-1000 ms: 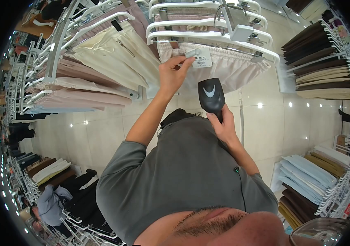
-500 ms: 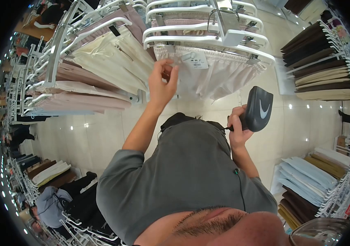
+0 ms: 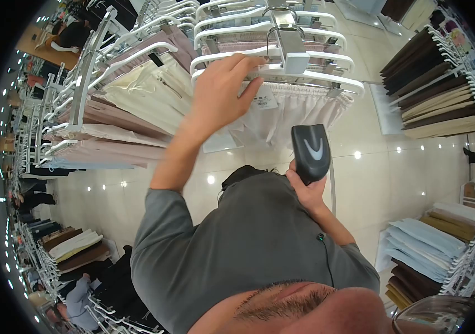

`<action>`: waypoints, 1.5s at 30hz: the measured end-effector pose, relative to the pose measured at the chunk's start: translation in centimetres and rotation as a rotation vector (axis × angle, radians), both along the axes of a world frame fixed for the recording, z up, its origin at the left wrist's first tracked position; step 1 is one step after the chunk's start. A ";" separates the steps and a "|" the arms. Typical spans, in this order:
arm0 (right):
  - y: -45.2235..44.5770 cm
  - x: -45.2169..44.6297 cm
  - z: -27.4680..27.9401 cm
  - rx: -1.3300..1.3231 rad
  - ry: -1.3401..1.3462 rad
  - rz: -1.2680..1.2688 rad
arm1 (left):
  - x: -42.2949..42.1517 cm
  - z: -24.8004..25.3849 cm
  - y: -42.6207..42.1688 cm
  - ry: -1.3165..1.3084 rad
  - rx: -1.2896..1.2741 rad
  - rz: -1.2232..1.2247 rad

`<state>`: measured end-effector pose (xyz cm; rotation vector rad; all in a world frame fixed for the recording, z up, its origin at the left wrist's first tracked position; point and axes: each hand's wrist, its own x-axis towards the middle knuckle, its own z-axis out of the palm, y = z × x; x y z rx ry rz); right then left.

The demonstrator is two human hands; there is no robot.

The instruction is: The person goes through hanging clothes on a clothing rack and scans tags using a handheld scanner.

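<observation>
My left hand (image 3: pixel 225 92) is at the front white hanger (image 3: pixel 326 79), its fingertips by the hanger's top and its thumb spread apart below. I cannot make out a firm grip. From that hanger hang pale pink elastic-waist trousers (image 3: pixel 298 108), and a white tag (image 3: pixel 265 97) shows on them beside my thumb. In my right hand (image 3: pixel 308 192) is a dark handheld barcode scanner (image 3: pixel 311 153), held upright in front of the trousers with my fingers around its handle, partly hidden by its head.
Cream trousers (image 3: pixel 147 83) and pink trousers (image 3: pixel 104 145) hang on the left of the rack. A metal rack arm (image 3: pixel 292 47) juts toward me. Racks with brown trousers (image 3: pixel 415 72) and light blue trousers (image 3: pixel 424 245) stand right. A person (image 3: pixel 79 303) is at lower left.
My left hand has gone from beside the tag up to the front hanger's top. The scanner in my right hand has moved left and slightly down, turning more upright.
</observation>
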<state>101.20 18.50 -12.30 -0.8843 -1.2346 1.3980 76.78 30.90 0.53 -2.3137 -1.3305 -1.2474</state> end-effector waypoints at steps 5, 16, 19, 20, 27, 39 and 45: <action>-0.6 -0.5 -1.4 0.057 -0.056 -0.018 | -1.6 1.3 1.7 0.150 -0.471 -0.134; -3.6 -3.4 0.5 0.083 -0.016 0.036 | -2.7 5.3 -2.0 0.161 -0.486 -0.113; -5.0 -4.3 0.5 0.128 0.004 0.062 | -4.2 5.4 -4.0 0.139 -0.619 -0.117; -5.4 -4.7 0.6 0.127 0.001 0.063 | -4.9 5.2 -4.7 0.097 -0.695 -0.126; -9.1 -6.5 1.0 0.130 -0.070 -0.029 | -8.9 1.7 -9.7 -0.011 -1.170 -0.339; -10.6 -6.0 1.8 0.045 -0.012 -0.133 | -10.2 1.0 -15.1 -1.410 -1.529 -0.694; -8.0 -5.0 2.5 0.060 0.147 -0.398 | -7.4 -0.9 -13.4 -1.418 -1.267 -0.839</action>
